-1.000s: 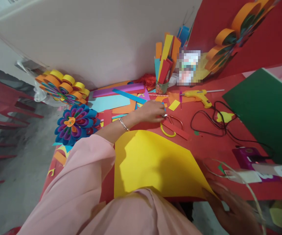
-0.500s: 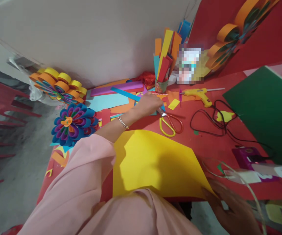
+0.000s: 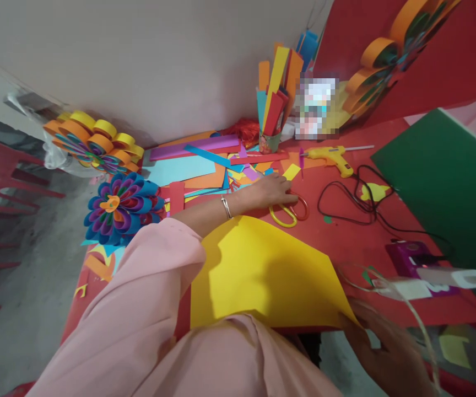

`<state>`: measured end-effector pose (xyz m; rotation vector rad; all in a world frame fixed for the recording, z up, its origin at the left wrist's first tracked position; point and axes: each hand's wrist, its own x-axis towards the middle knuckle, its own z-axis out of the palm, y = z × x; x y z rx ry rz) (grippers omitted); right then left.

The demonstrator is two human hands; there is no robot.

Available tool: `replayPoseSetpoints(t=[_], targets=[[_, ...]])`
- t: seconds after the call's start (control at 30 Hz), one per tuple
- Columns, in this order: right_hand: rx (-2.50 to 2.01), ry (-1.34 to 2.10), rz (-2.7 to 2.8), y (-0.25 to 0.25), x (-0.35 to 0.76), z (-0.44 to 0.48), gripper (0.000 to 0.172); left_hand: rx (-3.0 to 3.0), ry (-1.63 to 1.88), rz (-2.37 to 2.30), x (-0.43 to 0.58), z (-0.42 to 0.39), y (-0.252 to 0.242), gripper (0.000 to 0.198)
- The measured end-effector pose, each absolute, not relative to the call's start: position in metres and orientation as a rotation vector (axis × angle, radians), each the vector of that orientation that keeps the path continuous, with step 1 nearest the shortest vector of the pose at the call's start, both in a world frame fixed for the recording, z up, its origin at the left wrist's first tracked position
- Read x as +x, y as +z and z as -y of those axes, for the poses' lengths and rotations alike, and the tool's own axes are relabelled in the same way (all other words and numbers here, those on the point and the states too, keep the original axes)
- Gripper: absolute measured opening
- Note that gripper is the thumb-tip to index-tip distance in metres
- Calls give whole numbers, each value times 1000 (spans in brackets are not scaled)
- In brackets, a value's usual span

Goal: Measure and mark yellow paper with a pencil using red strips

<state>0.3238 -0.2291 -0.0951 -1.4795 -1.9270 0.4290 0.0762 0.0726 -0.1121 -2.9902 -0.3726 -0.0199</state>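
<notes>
My left hand [image 3: 271,191] reaches across the red table [image 3: 345,242], its fingers curled over the blade end of the scissors [image 3: 290,212]; the yellow and red handles stick out beyond the fingers. A large yellow paper sheet [image 3: 258,273] lies in front of me, partly over my pink sleeve. Low on the right, my right hand [image 3: 387,353] pinches that sheet's corner. A silver bangle sits on my left wrist.
A yellow glue gun [image 3: 331,157] with a black cable [image 3: 357,204] lies beyond the scissors. A cup of paper strips [image 3: 273,110] stands by the wall, with loose coloured strips [image 3: 205,165] beside it. Paper flowers [image 3: 116,207] sit at the left edge, a green board [image 3: 448,182] and a purple device [image 3: 414,259] at the right.
My left hand went up to the pile of strips, left a red strip there, then came back down onto the scissors. The right hand kept its hold on the yellow sheet.
</notes>
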Motion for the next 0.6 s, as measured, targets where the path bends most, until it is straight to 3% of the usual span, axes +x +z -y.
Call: replayPoseSetpoints(t=[0.37,0.5,0.6], targets=[[-1548,453,1802,-107,324,243,16,-3049,133,340,90,-77,-96,26],[-1607,530,1744,-110,325,243,17,-3032,119,521,90,-77,-88,40],[-1713,542,1701,-117,327,245,28,-2999,-60,787,87,-85,-76,48]])
